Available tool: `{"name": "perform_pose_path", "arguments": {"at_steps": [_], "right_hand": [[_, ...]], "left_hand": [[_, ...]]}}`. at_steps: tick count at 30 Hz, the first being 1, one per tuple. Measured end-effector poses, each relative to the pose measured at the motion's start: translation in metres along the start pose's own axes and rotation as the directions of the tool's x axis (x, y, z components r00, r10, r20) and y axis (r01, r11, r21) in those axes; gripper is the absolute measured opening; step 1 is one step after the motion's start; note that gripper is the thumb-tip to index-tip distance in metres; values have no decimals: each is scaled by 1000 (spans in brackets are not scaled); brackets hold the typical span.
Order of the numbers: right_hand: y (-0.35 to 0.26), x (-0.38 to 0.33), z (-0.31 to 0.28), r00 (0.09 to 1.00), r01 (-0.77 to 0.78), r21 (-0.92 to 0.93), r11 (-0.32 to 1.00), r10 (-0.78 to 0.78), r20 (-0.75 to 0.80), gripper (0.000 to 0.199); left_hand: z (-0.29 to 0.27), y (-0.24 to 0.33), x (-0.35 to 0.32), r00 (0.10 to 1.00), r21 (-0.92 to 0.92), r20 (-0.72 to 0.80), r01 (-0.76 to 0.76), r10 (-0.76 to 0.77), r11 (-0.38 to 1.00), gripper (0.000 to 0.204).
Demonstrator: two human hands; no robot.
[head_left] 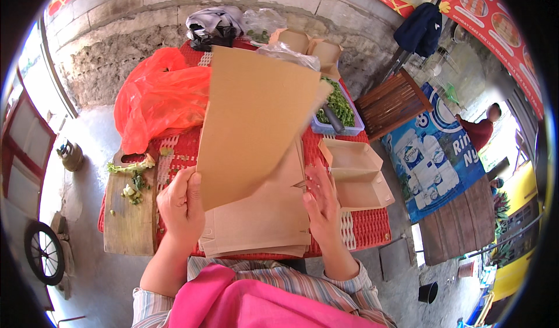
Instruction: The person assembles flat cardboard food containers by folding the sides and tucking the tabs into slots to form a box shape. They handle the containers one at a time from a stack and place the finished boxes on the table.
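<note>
My left hand (181, 200) is closed on the lower left edge of a flat brown cardboard sheet (256, 118), thumb on top. The sheet is raised and tilted, its right side curling up. Beneath it lies a stack of similar flat cardboard sheets (262, 226) on the red woven tablecloth (372, 226). My right hand (321, 203) is beside the stack's right edge, thumb and fingers apart and slightly blurred, with nothing visible between them. Just right of it stands an open folded cardboard box (358, 179) with its lid up.
On the left are a wooden cutting board (128, 223) with vegetable scraps and a red plastic bag (160, 101). A blue tub (338, 131) holds chopped greens and a dark-handled utensil. More open boxes (291, 39) stand at the back. A wooden chair (396, 103) is behind the table's right side.
</note>
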State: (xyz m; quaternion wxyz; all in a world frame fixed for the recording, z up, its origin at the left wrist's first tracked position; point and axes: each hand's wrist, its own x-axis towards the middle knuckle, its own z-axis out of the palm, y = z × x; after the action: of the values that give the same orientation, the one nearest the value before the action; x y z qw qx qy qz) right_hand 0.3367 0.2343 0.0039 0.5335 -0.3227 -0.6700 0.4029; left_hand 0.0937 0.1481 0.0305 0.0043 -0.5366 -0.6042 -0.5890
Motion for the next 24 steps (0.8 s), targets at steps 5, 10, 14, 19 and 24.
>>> {"name": "perform_pose_path", "arguments": {"at_steps": [5,10,14,19,24], "right_hand": [[-16,28,18,960,261,-346,901,-281,-8,56],[-6,32,30,981,167,-309,936,-190,-47,34],[-24,43,24,922,382,-482,789,-361,139,24],[-6,19,10,744,656,-555,511,-318,587,30],[5,-24,-1,710,571,-495,654,-92,698,36]], "left_hand": [[37,-6,-19,936,-509,42,322,-350,798,24],[60,-36,-38,888,-668,265,451,-377,592,28],[54,-24,-27,972,-163,-232,-80,41,983,61],[7,7,-40,869,486,377,-481,322,730,41],[-4,-18,-47,710,189,682,-405,177,895,30]]}}
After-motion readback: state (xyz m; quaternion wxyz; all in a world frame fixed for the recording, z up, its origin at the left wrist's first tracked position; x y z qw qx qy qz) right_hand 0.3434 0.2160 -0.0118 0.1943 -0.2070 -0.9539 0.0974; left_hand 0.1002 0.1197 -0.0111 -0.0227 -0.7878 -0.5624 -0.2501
